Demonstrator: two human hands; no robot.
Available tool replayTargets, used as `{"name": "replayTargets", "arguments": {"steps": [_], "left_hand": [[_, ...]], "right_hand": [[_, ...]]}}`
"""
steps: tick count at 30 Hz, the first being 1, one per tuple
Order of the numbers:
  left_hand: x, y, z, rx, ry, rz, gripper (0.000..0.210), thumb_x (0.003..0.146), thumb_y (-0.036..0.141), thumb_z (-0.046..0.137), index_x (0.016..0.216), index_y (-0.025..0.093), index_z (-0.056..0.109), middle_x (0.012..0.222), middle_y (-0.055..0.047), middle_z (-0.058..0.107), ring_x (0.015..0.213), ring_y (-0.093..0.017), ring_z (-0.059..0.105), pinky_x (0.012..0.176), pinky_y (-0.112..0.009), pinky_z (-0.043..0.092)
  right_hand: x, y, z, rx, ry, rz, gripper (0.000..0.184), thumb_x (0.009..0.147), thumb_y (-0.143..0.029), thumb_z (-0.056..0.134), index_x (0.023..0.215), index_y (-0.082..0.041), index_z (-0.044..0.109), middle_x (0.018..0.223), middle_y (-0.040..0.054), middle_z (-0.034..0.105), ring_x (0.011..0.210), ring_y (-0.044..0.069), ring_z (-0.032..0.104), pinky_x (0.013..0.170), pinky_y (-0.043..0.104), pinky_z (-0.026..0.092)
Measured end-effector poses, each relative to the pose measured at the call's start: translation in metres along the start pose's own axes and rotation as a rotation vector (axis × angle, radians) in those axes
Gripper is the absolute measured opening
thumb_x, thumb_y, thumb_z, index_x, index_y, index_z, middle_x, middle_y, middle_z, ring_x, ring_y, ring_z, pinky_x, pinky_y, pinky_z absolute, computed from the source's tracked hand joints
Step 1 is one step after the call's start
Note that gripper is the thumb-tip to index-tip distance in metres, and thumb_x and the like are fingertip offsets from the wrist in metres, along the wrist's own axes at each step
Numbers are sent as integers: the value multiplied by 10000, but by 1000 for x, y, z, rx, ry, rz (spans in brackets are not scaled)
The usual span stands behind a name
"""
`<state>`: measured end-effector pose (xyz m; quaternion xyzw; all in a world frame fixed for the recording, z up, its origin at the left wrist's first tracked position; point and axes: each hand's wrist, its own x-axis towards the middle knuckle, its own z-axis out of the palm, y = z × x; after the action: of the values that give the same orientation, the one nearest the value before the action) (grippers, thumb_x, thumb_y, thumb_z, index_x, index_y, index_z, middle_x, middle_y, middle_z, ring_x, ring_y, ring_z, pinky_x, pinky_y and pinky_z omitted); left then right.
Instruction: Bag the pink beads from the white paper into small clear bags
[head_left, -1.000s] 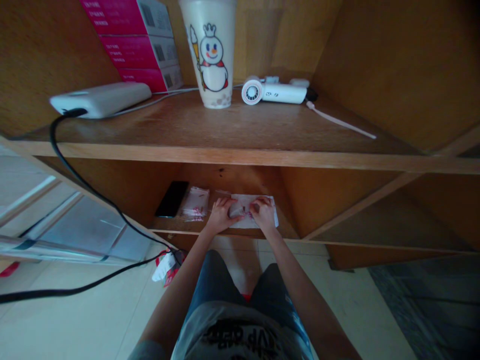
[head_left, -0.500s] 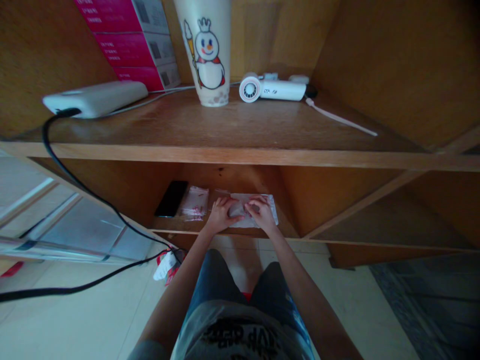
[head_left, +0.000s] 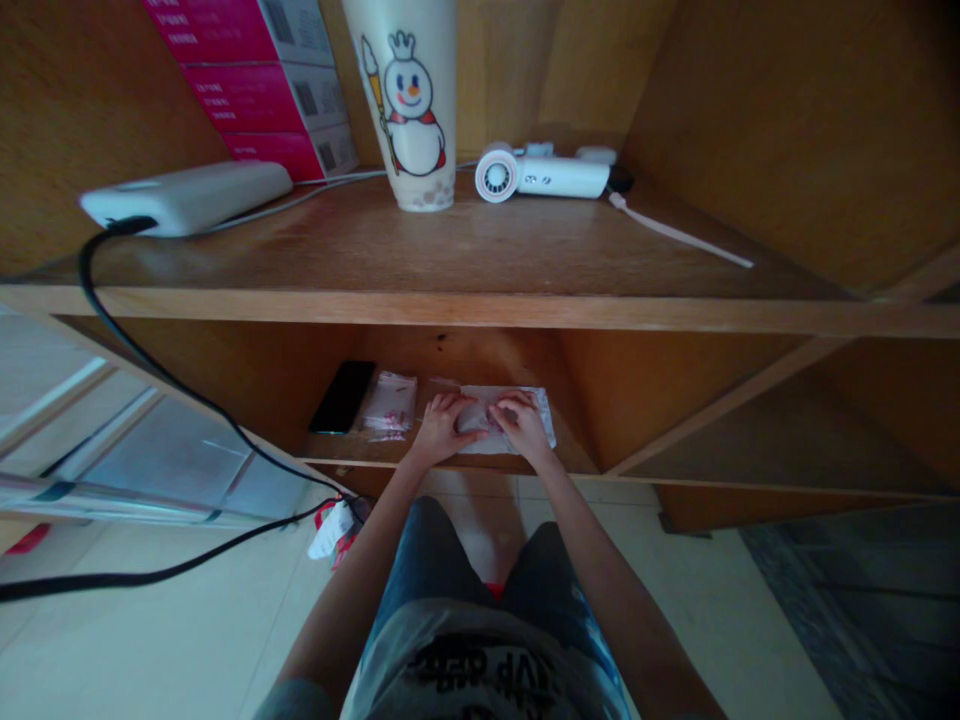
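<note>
On the lower shelf lies a pale, whitish sheet or flat packet (head_left: 546, 418) with small pinkish marks in its middle. My left hand (head_left: 441, 430) rests on its left edge, fingers stretched out and thumb apart. Over the right half, my right hand (head_left: 523, 428) has its thumb and fingertips drawn together near the pinkish marks. Whatever those fingers pinch is too small to make out. Left of my left hand sit several clear plastic packets (head_left: 391, 402) with pink print, and beside them a black phone (head_left: 343, 398).
The upper shelf (head_left: 480, 308) holds a snowman cup (head_left: 412, 110), a small white fan (head_left: 555, 177), a white power bank (head_left: 191, 195) and pink boxes (head_left: 247, 95). A black cable (head_left: 165, 375) hangs down at the left. Wooden dividers flank the lower compartment.
The view has shifted very slightly. Both hands keep the same place and pose on the sheet, and nothing else has visibly moved.
</note>
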<state>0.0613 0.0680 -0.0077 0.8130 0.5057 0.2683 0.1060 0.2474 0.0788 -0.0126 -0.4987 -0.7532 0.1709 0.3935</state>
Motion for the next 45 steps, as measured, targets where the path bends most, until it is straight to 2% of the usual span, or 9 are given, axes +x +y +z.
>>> {"name": "replayTargets", "arguments": {"steps": [3,6,11,19,23,28,38,45], "left_hand": [[0,-1,0,0,8,-2,563,673,575,596,1101,213,546,1071,-65,563,1024,-244,469,893,-380,354],[0,-1,1,1,27,6,565,674,576,595,1099,207,543,1065,-68,566,1016,-242,472,894,-381,354],[-1,0,0,10,51,21,546,686,560,593,1094,200,542,1052,-71,569,1009,-237,477,885,-368,361],[0,-1,1,13,55,-2,555,675,560,604,1095,203,540,1059,-77,567,1015,-250,476,869,-381,369],[0,-1,1,13,57,-14,560,677,569,595,1091,197,538,1044,-74,571,999,-248,478,862,-377,373],[1,-1,1,6,70,-12,565,679,566,596,1098,193,535,1026,-76,575,993,-248,480,855,-373,375],[1,-2,1,0,50,-25,566,672,568,601,1097,198,544,1040,-77,570,997,-253,481,858,-379,370],[0,1,-2,-3,45,-3,562,671,559,608,1112,216,547,1068,-72,565,1016,-250,468,876,-384,357]], "right_hand": [[1,0,0,-14,30,26,217,833,-341,493,691,-219,602,773,25,618,835,183,534,846,340,335],[1,0,0,-17,30,24,143,803,-276,521,706,-219,609,781,17,620,842,179,531,857,340,326],[1,-4,-2,-72,-56,-7,85,720,-176,560,716,-221,633,820,11,612,906,186,501,885,352,290],[-1,-9,-2,-163,-110,27,29,680,-231,616,695,-229,641,902,20,591,963,221,436,846,362,263],[-2,-10,-1,-184,-139,50,61,684,-284,625,705,-228,641,918,31,578,968,233,420,843,373,254],[-2,-11,-1,-202,-124,56,51,673,-288,644,676,-237,637,922,29,583,982,246,412,838,378,259],[0,-1,-1,-28,-39,-5,28,698,-195,618,704,-220,627,855,15,605,912,200,493,859,363,298],[1,3,-2,83,1,-40,30,741,-241,615,739,-236,645,844,13,616,899,191,528,858,363,320]]}}
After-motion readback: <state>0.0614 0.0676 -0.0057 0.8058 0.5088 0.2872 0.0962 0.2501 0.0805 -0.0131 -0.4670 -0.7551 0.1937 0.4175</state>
